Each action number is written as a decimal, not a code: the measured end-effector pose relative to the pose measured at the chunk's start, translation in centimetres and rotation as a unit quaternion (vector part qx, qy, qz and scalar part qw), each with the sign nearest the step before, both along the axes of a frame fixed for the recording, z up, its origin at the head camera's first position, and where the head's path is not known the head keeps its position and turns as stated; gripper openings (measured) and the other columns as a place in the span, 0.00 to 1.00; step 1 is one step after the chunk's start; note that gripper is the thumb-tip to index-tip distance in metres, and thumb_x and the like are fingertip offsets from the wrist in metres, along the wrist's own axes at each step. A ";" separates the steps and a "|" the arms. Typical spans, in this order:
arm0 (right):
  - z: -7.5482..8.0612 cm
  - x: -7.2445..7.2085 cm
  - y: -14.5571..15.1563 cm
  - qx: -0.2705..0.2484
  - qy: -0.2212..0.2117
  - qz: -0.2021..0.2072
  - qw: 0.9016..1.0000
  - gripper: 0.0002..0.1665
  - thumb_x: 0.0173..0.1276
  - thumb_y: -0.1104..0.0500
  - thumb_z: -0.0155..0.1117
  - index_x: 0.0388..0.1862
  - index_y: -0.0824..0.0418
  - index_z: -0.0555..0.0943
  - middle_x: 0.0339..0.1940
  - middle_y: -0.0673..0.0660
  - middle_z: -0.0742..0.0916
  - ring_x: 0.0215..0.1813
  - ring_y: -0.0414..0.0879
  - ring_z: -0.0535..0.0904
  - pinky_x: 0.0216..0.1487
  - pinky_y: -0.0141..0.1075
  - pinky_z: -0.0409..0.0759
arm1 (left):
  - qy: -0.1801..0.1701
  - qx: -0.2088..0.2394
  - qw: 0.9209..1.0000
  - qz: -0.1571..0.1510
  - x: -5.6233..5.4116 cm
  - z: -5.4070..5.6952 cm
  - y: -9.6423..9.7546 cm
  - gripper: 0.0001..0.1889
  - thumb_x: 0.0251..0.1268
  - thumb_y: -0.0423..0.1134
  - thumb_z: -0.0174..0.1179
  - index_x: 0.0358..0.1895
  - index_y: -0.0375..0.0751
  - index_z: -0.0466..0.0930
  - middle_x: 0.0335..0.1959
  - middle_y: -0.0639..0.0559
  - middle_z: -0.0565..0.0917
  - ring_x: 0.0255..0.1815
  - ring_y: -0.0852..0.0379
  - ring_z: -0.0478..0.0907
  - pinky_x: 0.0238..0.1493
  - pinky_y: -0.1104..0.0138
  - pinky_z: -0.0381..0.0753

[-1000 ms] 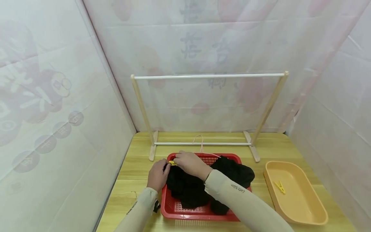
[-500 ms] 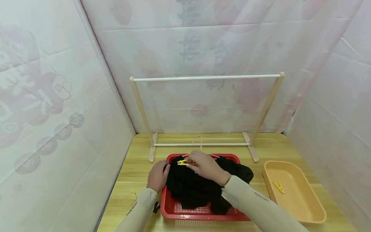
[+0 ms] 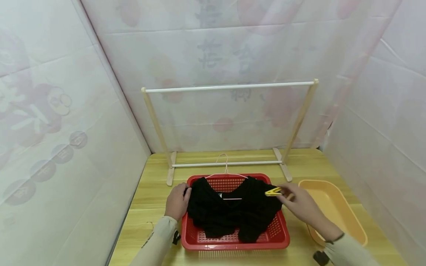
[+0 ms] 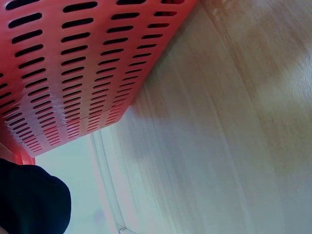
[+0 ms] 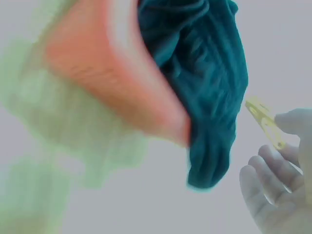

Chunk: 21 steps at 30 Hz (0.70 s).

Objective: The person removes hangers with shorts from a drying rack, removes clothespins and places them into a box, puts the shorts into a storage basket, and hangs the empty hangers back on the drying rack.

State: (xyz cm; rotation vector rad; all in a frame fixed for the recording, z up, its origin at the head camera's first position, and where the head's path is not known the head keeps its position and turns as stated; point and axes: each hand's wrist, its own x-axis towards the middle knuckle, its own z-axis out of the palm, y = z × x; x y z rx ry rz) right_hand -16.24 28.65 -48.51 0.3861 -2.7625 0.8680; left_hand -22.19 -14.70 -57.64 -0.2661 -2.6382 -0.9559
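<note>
A black top (image 3: 229,210) hangs on a pale pink clothes hanger (image 3: 226,164) and lies over the red plastic basket (image 3: 236,246). My left hand (image 3: 177,202) grips the top at its left shoulder, above the basket's left rim. At the garment's right shoulder, my right hand (image 3: 301,205) pinches a yellow clothespin (image 3: 273,191) between thumb and fingers. In the right wrist view the clothespin (image 5: 265,124) points toward the dark cloth (image 5: 209,107), its tip near the fabric; contact cannot be told. The left wrist view shows the basket's slotted side (image 4: 73,73) and a dark cloth edge (image 4: 34,200).
A wooden rack with a white top bar (image 3: 229,87) stands behind the basket. At the right is a shallow orange tray (image 3: 357,221), partly covered by my right hand and forearm. White printed sheets (image 3: 110,184) enclose the table (image 3: 139,218) at the back and sides.
My right hand has carried the clothespin from the left shoulder across to the right shoulder. The top's neckline now lies uncovered. My left hand stays at the left shoulder.
</note>
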 end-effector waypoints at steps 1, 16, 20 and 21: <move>-0.2 0.4 1.0 0.002 0.006 -0.019 1.000 0.16 0.70 0.60 0.72 0.53 0.64 0.83 0.36 0.48 0.85 0.37 0.33 0.78 0.33 0.32 0.81 | -0.001 0.000 1.000 0.001 0.0 0.1 0.0 0.07 0.79 0.43 0.58 0.42 0.47 0.83 0.36 0.52 0.84 0.39 0.50 0.81 0.44 0.52 0.82; -3.0 3.2 12.7 0.067 -0.074 -0.116 0.988 0.25 0.75 0.58 0.64 0.59 0.78 0.75 0.46 0.72 0.84 0.42 0.63 0.84 0.38 0.55 0.82 | -0.017 0.004 1.000 0.011 0.3 0.4 0.2 0.08 0.79 0.44 0.58 0.43 0.46 0.82 0.38 0.50 0.85 0.40 0.50 0.81 0.45 0.51 0.82; -3.7 3.1 14.2 0.081 -0.086 -0.112 0.987 0.25 0.74 0.59 0.65 0.58 0.79 0.75 0.46 0.75 0.84 0.42 0.65 0.84 0.39 0.59 0.82 | -0.024 0.003 1.000 0.013 0.3 0.4 0.2 0.09 0.79 0.45 0.57 0.44 0.45 0.82 0.39 0.50 0.85 0.41 0.50 0.81 0.46 0.51 0.82; -3.8 3.1 14.5 0.083 -0.089 -0.109 0.987 0.25 0.74 0.59 0.64 0.57 0.80 0.75 0.46 0.76 0.83 0.41 0.65 0.84 0.39 0.59 0.82 | -0.025 0.003 1.000 0.013 0.3 0.4 0.2 0.09 0.79 0.45 0.57 0.44 0.45 0.82 0.39 0.49 0.85 0.41 0.50 0.81 0.46 0.51 0.82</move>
